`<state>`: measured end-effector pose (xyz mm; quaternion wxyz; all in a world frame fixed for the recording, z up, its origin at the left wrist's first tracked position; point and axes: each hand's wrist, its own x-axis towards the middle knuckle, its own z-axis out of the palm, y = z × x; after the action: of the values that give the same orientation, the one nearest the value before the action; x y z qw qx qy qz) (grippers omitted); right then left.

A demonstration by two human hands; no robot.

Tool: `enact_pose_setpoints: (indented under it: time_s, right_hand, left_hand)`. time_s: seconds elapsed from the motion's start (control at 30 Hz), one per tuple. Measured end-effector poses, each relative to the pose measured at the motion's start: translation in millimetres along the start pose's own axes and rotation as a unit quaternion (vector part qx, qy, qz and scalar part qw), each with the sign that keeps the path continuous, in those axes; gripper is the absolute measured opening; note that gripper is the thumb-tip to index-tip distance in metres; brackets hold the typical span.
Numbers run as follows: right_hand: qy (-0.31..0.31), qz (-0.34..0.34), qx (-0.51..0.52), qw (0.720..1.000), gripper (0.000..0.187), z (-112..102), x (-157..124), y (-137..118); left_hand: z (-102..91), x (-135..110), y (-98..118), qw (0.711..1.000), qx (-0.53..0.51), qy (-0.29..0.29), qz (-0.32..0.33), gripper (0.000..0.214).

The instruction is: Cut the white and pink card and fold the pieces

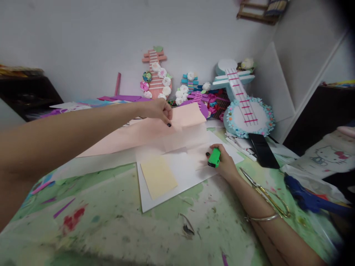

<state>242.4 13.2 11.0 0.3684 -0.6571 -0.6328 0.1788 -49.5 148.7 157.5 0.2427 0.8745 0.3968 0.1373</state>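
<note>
My left hand pinches the upper edge of a large pale pink paper sheet, lifting part of it off the table. A thin, see-through sheet hangs below the pink one. My right hand is closed around a small bright green plastic tool with a black end; its kind is not clear from this angle. The fingers of this hand rest near a white board, over the paper's right part. On that board lies a cream-yellow paper rectangle.
Gold-handled scissors, a black phone and a blue glue gun lie on the right. Decorated toy instruments, among them a blue-and-white one, lean along the wall. Purple scraps dot the paint-stained green table cover.
</note>
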Motion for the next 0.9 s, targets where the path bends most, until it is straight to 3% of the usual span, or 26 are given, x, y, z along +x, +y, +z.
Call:
enact_pose_setpoints:
  time_s: [0.1, 0.23, 0.4, 0.53, 0.6, 0.7, 0.77, 0.9]
  right_hand:
    - [-0.007, 0.003, 0.005, 1.000, 0.041, -2, 1, 0]
    - [0.009, -0.011, 0.017, 1.000, 0.037, -1, 2, 5]
    - [0.043, -0.014, 0.065, 0.997, 0.033, -1, 1, 6]
    - [0.070, -0.052, 0.011, 0.996, 0.034, -6, -4, -4]
    - [0.048, -0.115, -0.021, 0.992, 0.033, -8, -7, -9]
    - [-0.050, -0.180, -0.081, 0.979, 0.031, -12, -10, -12]
    - [-0.092, -0.185, -0.132, 0.969, 0.030, -15, -11, -12]
    - [-0.097, -0.151, -0.139, 0.974, 0.033, -23, -12, -10]
  left_hand:
    - [-4.7, 5, 5, 1.000, -0.005, 0.016, 0.004, 0.028]
    - [-3.2, 18, 2, 1.000, 0.004, -0.006, 0.004, 0.029]
    - [22.4, 34, -24, 0.999, -0.024, -0.047, -0.012, 0.028]
    - [45.9, 41, -47, 0.997, -0.040, -0.068, -0.020, 0.032]
    - [53.5, 43, -57, 0.996, -0.046, -0.076, -0.028, 0.034]
    - [59.5, 43, -70, 0.994, -0.057, -0.083, -0.038, 0.036]
    - [62.0, 42, -77, 0.993, -0.066, -0.086, -0.040, 0.038]
    - [67.7, 41, -86, 0.993, -0.078, -0.084, -0.040, 0.037]
